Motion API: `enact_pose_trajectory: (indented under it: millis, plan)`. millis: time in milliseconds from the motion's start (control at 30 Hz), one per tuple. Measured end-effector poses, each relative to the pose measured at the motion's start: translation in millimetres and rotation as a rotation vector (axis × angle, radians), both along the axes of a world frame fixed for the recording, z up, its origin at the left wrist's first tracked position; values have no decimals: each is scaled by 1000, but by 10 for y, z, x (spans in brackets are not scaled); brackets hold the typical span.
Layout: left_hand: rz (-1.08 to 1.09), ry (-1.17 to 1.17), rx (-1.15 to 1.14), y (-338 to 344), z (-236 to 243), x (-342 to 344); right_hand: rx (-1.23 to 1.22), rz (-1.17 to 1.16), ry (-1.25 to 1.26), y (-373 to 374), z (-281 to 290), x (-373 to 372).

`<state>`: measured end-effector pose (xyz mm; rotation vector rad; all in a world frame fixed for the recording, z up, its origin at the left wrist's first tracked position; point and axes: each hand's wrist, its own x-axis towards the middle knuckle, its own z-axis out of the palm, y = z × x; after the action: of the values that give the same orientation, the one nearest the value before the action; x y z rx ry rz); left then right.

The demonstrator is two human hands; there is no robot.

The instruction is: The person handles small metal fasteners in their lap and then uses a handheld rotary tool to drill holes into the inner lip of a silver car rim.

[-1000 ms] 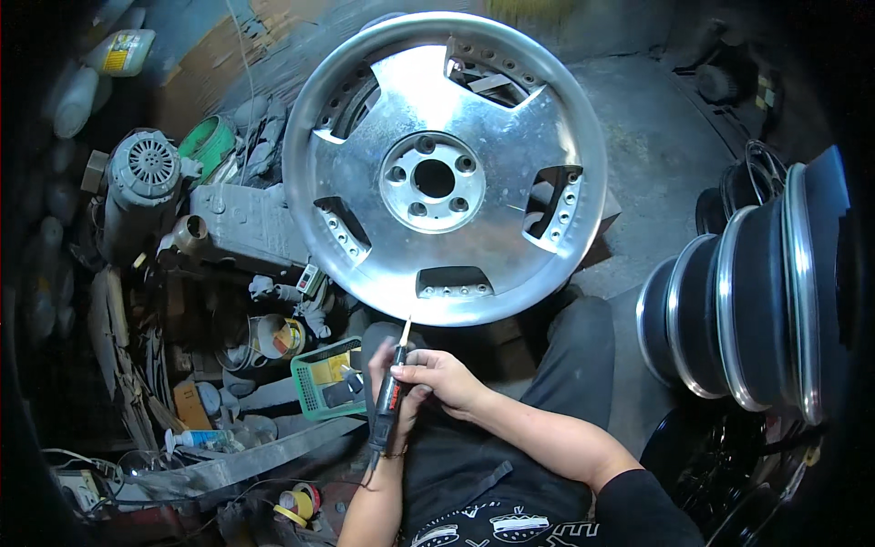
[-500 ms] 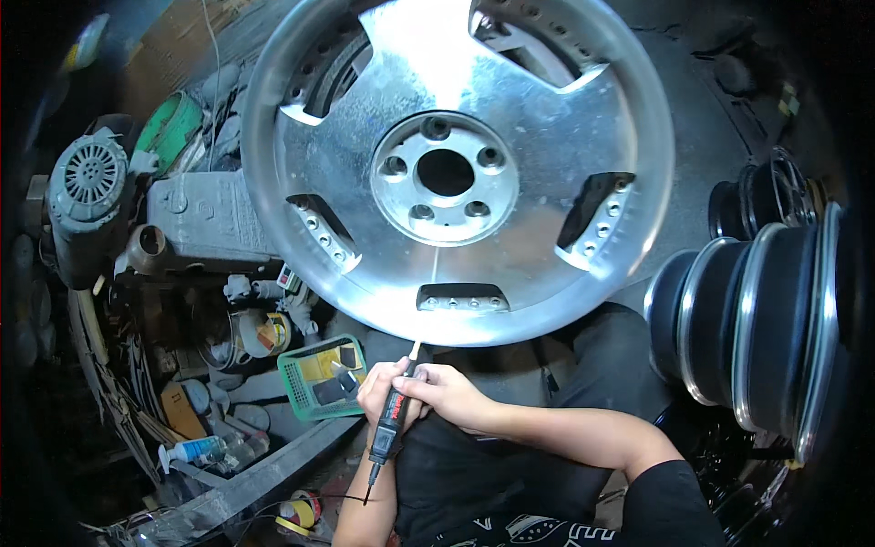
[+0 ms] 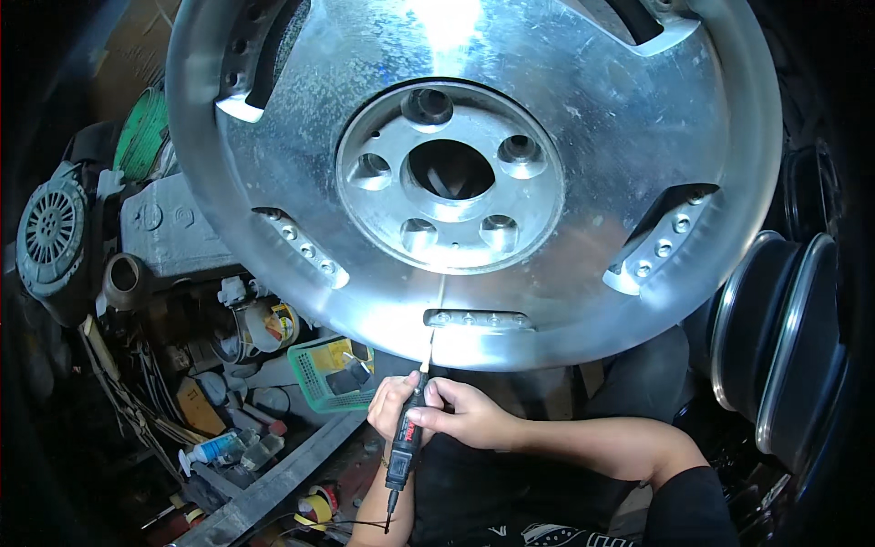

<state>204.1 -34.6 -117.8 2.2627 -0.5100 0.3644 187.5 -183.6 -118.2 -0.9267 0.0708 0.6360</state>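
Note:
Both of my hands are closed around a black corded handheld power tool [image 3: 402,447], slim like a thick pen, with a pale collar and a thin rod at its front. My left hand [image 3: 390,406] wraps it from the left; my right hand [image 3: 469,415] grips its upper part, thumb along the body. In front stands a large bare-metal wheel rim [image 3: 510,301], tilted, with bolt holes around a central bore. The rod points up to the lowest slot [image 3: 478,319] in its face. Whether the rod touches metal cannot be made out.
A green basket [image 3: 319,401] with small items sits left of my hands. Beyond it are a grey motor [image 3: 53,232], a white-and-blue bottle [image 3: 211,448] and rolls of tape [image 3: 316,509]. More dark wheel rims [image 3: 775,337] stand at right. The tool's cord runs off to the lower left.
The wheel rim looks larger and closer as the view has shifted. My hands and the tool are slightly lower and to the right in view, and the rod now overlaps the rim's lower lip.

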Motion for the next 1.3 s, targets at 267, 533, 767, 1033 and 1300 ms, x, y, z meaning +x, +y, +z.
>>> enact_pose_trajectory:
  millis: [267, 533, 767, 1033, 1300]
  plan:
    - [30, 60, 40, -45, 13, 25, 46, -10, 62, 2, -60, 36]
    - [103, 80, 46, -86, 18, 21, 40, -28, 43, 66, -113, 43]
    - [103, 87, 73, -113, 46, 43, 41, -32, 28, 82, -120, 59]
    - [119, 128, 67, -133, 77, 48, 59, -37, 52, 73, -105, 68]
    - [110, 112, 58, -114, 43, 50, 55, -47, 27, 92, -123, 65]
